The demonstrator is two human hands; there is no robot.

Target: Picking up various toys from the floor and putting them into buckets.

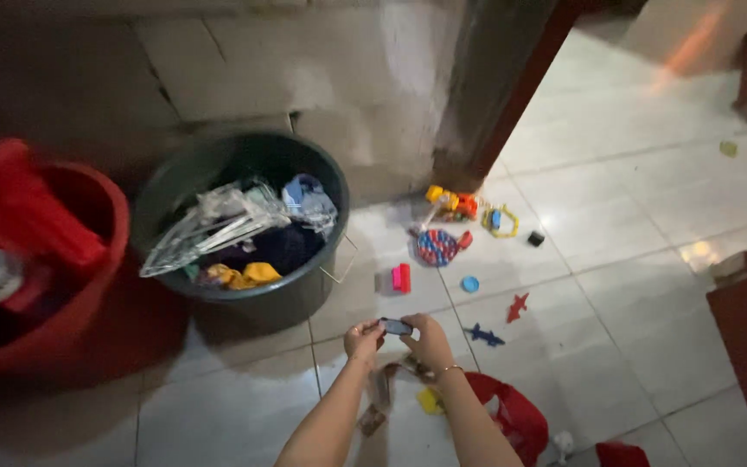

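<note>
- Left hand (pixel 363 339) and right hand (pixel 426 340) were raised together over the tiled floor (pixel 616 285), each pinching 1 end of a small dark toy (pixel 396 327) between fingertips; both grips narrow and closed on it.
- Risk, as judged: the hold was by fingertips only, so the toy could slip and drop to the tiles among the loose pieces below.
- Risk: the scattered toys lay near the feet, a blue figure (pixel 484 335), a red figure (pixel 517 307), a blue disc (pixel 469 284) and a pink block (pixel 401 278); a step forward could crush or skid on 1.
- A red bag (pixel 516 415) lay just below the arms.
- Dark green tub (pixel 304 285) held clothes and hangers; red bucket (pixel 88 285) stood to its left.
- No readable labels or signs; picture blurred.
</note>
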